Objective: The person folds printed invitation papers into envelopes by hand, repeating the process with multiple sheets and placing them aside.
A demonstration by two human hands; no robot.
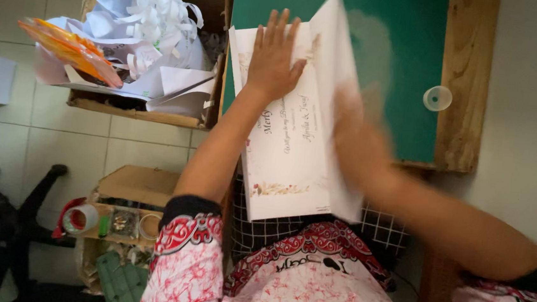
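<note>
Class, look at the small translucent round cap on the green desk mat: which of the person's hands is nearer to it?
Right. The blurred right hand is just left of the cap; the left hand presses the white card farther left.

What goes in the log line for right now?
left hand: flat on white card | right hand: blurred, at folded flap | surface: green mat

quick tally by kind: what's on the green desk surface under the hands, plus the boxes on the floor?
White printed card sheets: 2, one flat under the left hand, one lifted by the blurred right hand
Small round translucent cap: 1
Cardboard box of paper scraps: 1
Cardboard box with tape rolls: 1
Total: 5
</note>
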